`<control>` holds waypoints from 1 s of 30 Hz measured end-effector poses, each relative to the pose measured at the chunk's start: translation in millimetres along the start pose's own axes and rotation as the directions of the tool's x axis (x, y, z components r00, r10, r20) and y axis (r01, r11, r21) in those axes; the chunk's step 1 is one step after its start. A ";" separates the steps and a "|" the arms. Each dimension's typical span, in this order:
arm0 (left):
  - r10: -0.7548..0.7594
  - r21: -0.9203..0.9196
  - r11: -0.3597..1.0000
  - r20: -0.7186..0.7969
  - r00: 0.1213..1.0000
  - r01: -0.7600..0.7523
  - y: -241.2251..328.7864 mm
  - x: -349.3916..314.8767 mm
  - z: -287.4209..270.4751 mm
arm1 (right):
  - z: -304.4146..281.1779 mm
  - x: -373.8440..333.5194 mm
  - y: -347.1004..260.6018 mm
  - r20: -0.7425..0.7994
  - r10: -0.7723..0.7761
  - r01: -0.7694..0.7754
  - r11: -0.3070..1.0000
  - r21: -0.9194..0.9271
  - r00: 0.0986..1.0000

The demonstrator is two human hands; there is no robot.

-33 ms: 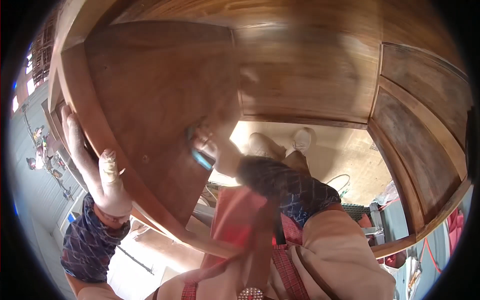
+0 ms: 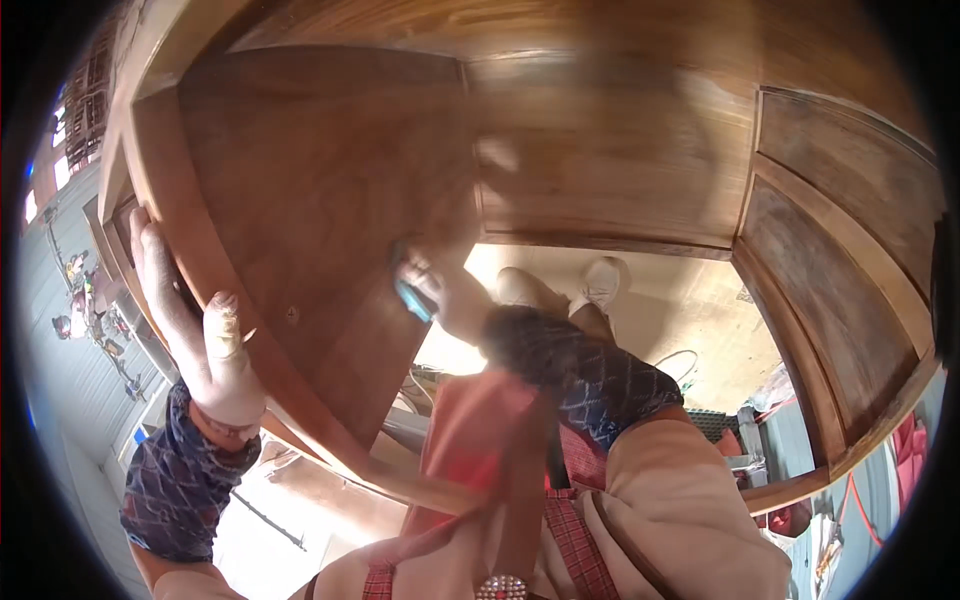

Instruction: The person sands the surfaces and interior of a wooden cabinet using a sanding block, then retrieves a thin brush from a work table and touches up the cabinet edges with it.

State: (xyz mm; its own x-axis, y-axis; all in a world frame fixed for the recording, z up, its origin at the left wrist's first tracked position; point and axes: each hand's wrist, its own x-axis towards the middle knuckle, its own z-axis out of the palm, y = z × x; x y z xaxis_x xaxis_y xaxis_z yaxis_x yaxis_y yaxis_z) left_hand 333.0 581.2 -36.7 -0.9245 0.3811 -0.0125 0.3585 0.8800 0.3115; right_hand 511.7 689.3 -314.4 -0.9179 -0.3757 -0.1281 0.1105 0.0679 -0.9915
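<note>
Cabinet [image 2: 600, 120] panels of brown wood close around a person at work, bright light striking the cabinet's back. The right hand [image 2: 430, 280], blurred as I watch it, is at the cabinet's left panel [image 2: 320, 190], near that panel's inner lower edge. Its grip is closed around a light-blue piece [image 2: 412, 302] held at the panel's face; what kind of piece it is, I cannot tell. The left hand [image 2: 207, 368] lies along the cabinet's left front edge [image 2: 215, 265], its grip released, fingers stretched along the outer side and the thumb, wrapped in pale tape [image 2: 224, 333], standing apart from them. Dark patterned sleeves [image 2: 615, 385] cover both forearms. Pale shoes [image 2: 602, 280] show on the floor [image 2: 690, 310] just below the cabinet's back panel, and a red hose [image 2: 855, 510] hangs beyond the cabinet's right side.
</note>
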 end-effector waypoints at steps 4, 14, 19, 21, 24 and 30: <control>0.062 0.099 0.993 0.020 0.998 -0.064 -1.4 -5.1 -15.5 | -29.5 -1.4 -23.2 0.284 0.304 -0.334 0.941 0.062 0.909; -0.102 -0.122 0.987 0.007 0.995 0.102 21.7 -18.9 -16.8 | -75.1 -60.8 -224.1 0.649 0.235 -0.687 0.161 0.708 0.724; -0.140 -0.169 0.978 -0.118 0.983 0.119 32.2 -15.6 -40.1 | -110.1 -69.7 -326.6 0.177 0.234 -0.293 0.787 0.543 0.956; -0.139 -0.143 0.981 -0.073 0.988 0.128 27.4 -10.9 -36.7 | -98.3 -66.8 -329.4 -0.009 -0.087 0.086 0.995 -0.056 0.996; -0.169 -0.216 0.964 -0.045 0.985 0.155 21.1 -12.8 -32.9 | -60.6 -92.5 -317.6 0.339 -0.186 0.285 0.919 -0.272 0.922; -0.185 -0.319 0.934 -0.037 0.982 0.164 14.2 -17.3 -27.3 | -3.2 -111.2 -318.9 0.483 -0.021 0.373 0.665 -0.647 0.876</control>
State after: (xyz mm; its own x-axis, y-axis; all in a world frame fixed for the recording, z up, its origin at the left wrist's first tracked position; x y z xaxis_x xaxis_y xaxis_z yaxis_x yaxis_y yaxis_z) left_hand 350.6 579.3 -6.2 -0.9790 0.2011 -0.0348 0.1420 0.7937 0.5916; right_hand 577.2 712.4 16.1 -0.6221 -0.7764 -0.1010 -0.5154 0.5032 -0.6937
